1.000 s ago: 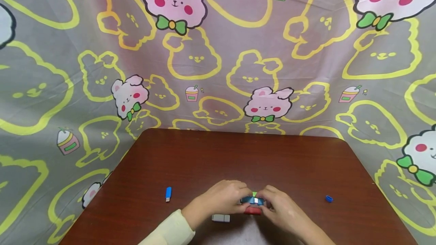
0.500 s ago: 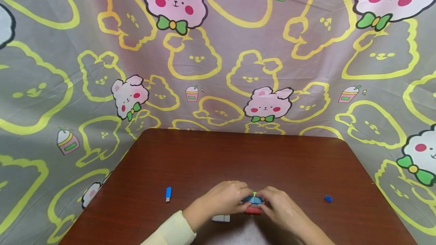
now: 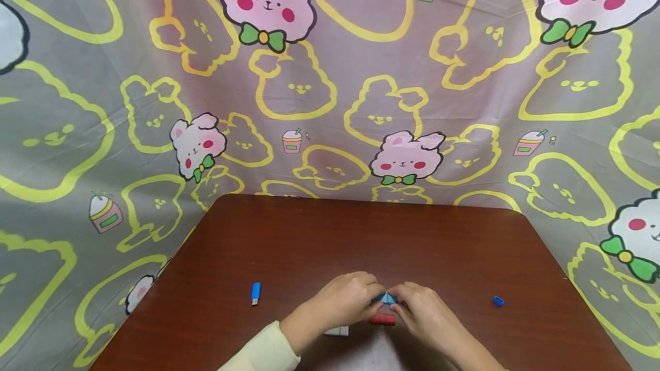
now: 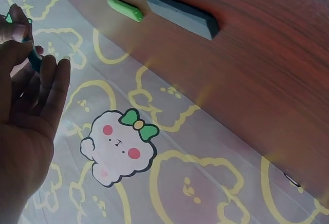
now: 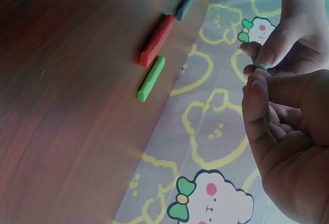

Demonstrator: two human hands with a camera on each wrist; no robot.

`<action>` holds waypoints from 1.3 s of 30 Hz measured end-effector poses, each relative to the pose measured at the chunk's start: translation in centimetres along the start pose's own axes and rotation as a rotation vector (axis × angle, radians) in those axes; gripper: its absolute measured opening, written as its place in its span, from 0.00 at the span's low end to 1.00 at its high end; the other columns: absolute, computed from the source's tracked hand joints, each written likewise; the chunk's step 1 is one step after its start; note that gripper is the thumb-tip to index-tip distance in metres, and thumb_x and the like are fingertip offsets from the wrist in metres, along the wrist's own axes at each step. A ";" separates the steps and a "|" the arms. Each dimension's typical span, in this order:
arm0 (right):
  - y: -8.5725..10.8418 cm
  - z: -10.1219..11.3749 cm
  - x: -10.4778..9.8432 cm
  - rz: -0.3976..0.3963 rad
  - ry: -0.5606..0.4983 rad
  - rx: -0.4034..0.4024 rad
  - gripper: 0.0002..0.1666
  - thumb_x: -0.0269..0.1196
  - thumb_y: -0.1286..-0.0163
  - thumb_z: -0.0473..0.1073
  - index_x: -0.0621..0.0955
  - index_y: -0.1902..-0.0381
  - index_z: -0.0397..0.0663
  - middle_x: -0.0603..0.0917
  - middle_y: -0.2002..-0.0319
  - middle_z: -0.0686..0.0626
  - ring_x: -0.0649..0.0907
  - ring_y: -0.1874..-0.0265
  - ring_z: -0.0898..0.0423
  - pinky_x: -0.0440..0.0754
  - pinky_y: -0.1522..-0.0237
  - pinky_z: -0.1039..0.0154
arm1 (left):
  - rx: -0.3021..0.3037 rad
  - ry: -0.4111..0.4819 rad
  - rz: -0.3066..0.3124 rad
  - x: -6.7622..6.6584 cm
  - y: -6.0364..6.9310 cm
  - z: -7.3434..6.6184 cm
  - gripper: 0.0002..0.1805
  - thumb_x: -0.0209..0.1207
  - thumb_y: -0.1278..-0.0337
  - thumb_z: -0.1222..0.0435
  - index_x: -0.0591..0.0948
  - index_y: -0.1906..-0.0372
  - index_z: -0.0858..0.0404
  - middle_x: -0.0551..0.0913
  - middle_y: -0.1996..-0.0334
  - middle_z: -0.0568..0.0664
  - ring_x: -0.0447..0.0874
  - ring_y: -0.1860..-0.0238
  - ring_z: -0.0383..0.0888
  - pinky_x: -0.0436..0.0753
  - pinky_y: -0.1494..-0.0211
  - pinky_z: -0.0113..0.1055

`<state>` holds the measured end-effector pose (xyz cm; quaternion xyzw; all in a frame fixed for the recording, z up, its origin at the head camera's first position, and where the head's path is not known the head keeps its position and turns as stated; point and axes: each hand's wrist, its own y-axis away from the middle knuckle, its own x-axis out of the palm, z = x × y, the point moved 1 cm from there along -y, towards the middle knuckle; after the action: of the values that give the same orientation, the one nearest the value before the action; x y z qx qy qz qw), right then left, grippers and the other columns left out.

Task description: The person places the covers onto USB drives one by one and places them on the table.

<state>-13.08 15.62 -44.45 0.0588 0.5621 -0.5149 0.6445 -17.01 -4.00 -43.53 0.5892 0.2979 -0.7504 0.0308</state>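
Observation:
In the head view my left hand (image 3: pixel 348 299) and right hand (image 3: pixel 423 308) meet fingertip to fingertip over the near part of the table. Between them they pinch a small teal-blue USB stick (image 3: pixel 388 299), one hand at each end, its two parts together. Fingers cover most of it; in the left wrist view a dark teal edge (image 4: pixel 35 59) shows, and in the right wrist view it is almost hidden. A red stick-shaped piece (image 3: pixel 382 319) lies just below the hands. Beside my left wrist is a light grey USB stick (image 3: pixel 337 331), partly covered.
A blue USB stick (image 3: pixel 255 293) with bare metal plug lies to the left. Far right is a small blue cap (image 3: pixel 498 301). Green (image 5: pixel 151 79) and dark grey (image 5: pixel 186 4) sticks lie near the red one. A patterned cloth (image 3: pixel 330 102) hangs behind the brown table (image 3: pixel 361 233).
The metal plug between the teal stick's two parts has gone from sight as the parts came together. Both hands have risen slightly, still holding it. The other items stay in place.

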 end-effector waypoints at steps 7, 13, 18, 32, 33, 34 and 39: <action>0.0 0.0 0.0 -0.014 0.022 0.007 0.12 0.74 0.45 0.31 0.84 0.64 0.47 0.84 0.69 0.57 0.80 0.70 0.68 0.79 0.71 0.69 | -0.014 -0.011 0.012 0.1 0.0 -0.2 0.08 0.70 0.45 0.58 0.87 0.61 0.54 0.83 0.69 0.38 0.80 0.67 0.32 0.79 0.62 0.21; 0.1 -0.2 0.2 -0.022 0.013 0.034 0.12 0.73 0.45 0.31 0.84 0.65 0.49 0.84 0.69 0.59 0.79 0.70 0.69 0.79 0.72 0.71 | -0.022 -0.007 0.024 0.4 -0.2 -0.4 0.10 0.69 0.42 0.56 0.87 0.59 0.54 0.83 0.67 0.38 0.81 0.65 0.32 0.79 0.60 0.20; 0.1 -0.3 0.1 0.000 -0.022 0.086 0.09 0.73 0.42 0.34 0.84 0.66 0.52 0.83 0.69 0.61 0.79 0.71 0.71 0.78 0.72 0.71 | -0.028 0.006 0.017 0.5 -0.2 -0.5 0.09 0.69 0.41 0.56 0.87 0.58 0.54 0.84 0.67 0.37 0.81 0.64 0.31 0.79 0.60 0.20; 0.5 -0.6 -0.2 0.051 -0.041 0.145 0.09 0.72 0.41 0.36 0.83 0.67 0.56 0.82 0.69 0.63 0.78 0.71 0.71 0.78 0.72 0.70 | -0.065 0.009 0.018 0.9 0.0 -0.7 0.10 0.68 0.41 0.54 0.87 0.57 0.52 0.85 0.64 0.36 0.82 0.61 0.31 0.80 0.60 0.20; 0.6 -0.7 -0.2 0.059 -0.038 0.156 0.09 0.73 0.41 0.37 0.83 0.67 0.56 0.82 0.69 0.63 0.78 0.71 0.71 0.77 0.72 0.70 | -0.069 0.008 0.014 0.9 0.0 -0.7 0.10 0.67 0.41 0.53 0.87 0.57 0.52 0.85 0.63 0.36 0.81 0.61 0.31 0.79 0.60 0.20; 0.6 -0.8 -0.3 0.067 -0.036 0.166 0.10 0.73 0.41 0.37 0.83 0.67 0.57 0.82 0.69 0.63 0.78 0.71 0.71 0.77 0.72 0.70 | -0.072 0.006 0.011 0.9 0.1 -0.7 0.11 0.67 0.41 0.53 0.87 0.57 0.52 0.85 0.63 0.36 0.81 0.60 0.32 0.79 0.60 0.21; 0.9 -1.4 -0.8 0.122 -0.045 0.232 0.10 0.73 0.41 0.37 0.84 0.66 0.57 0.81 0.68 0.64 0.77 0.72 0.71 0.76 0.72 0.70 | -0.089 0.000 0.019 0.7 0.5 -0.3 0.14 0.66 0.41 0.51 0.86 0.53 0.52 0.86 0.60 0.36 0.80 0.58 0.34 0.79 0.58 0.22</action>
<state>-13.25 17.39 -44.80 0.1555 0.4798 -0.5376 0.6758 -16.78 -4.06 -44.40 0.5900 0.3251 -0.7362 0.0641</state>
